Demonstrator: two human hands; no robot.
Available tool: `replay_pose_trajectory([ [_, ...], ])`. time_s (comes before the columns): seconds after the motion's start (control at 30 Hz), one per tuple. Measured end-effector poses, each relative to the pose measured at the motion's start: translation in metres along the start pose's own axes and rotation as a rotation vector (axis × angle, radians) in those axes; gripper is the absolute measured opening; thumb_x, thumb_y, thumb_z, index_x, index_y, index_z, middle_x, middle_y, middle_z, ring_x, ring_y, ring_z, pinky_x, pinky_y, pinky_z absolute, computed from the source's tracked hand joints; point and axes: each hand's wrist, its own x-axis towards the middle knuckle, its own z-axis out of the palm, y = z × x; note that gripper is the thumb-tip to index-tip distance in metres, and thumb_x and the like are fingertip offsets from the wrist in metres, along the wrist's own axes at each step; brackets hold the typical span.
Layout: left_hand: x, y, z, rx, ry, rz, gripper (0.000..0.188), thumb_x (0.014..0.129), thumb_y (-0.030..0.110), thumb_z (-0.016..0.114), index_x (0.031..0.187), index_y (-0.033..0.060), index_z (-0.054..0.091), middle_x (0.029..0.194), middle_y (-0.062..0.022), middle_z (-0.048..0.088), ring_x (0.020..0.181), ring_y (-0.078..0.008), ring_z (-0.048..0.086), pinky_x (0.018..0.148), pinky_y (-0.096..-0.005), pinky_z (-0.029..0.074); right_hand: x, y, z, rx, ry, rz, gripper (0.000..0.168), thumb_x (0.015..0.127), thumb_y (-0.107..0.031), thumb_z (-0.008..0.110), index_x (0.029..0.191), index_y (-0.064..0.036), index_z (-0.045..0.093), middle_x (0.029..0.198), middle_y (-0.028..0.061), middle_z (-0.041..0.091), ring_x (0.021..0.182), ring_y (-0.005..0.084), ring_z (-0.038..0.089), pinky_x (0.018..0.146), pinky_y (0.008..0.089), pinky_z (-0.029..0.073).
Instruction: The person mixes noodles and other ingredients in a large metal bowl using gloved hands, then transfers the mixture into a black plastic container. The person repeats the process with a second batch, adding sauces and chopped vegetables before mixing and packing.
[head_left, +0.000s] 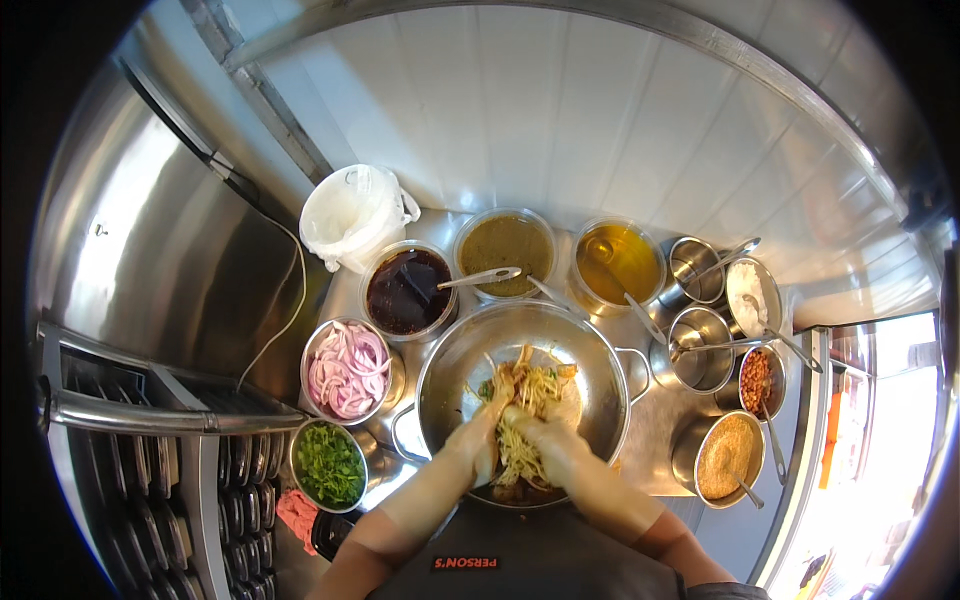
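A wide stainless steel bowl with two loop handles stands in front of me. Both hands are inside it, in thin, clear-looking gloves as far as the blur lets me tell. Shredded, noodle-like strands mixed with bits of green lie between and around the hands. My left hand grips some of the mixture on the left side. Opposite it, my right hand holds more of the strands, its fingers pressed into them. The fingertips are partly hidden by the food.
Around the bowl stand sliced red onion, chopped green herbs, dark sauce, greenish sauce, yellow oil, a white bucket, white powder, red flakes and tan crumbs. Several spoon handles stick out.
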Motion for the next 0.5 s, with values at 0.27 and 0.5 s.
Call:
replay_pose_trajectory([
  [0.27,-0.04,-0.021,0.011,0.006,-0.007,0.174,0.076,0.104,0.042,0.077,0.165,0.0118,0.046,0.163,-0.0138,0.055,0.144,-0.0313,0.053,0.124,-0.0469,0.041,-0.031,0.0,0.009,0.077,0.117,-0.057,0.082,0.097,-0.002,0.074,0.168,-0.009,0.033,0.137,0.019,0.067,0.124,0.0324,0.067,0.103,0.0458,0.059],
  [0.5,-0.05,0.009,-0.009,0.044,-0.004,0.367,0.048,0.108,0.037,0.072,0.149,0.0139,0.062,0.141,-0.0139,0.07,0.133,-0.0313,0.063,0.113,-0.0527,0.05,-0.073,-0.048,0.005,0.162,0.103,-0.054,0.045,0.104,-0.013,0.072,0.145,-0.019,0.056,0.136,0.0036,0.064,0.124,0.0202,0.06,0.088,0.0449,0.055],
])
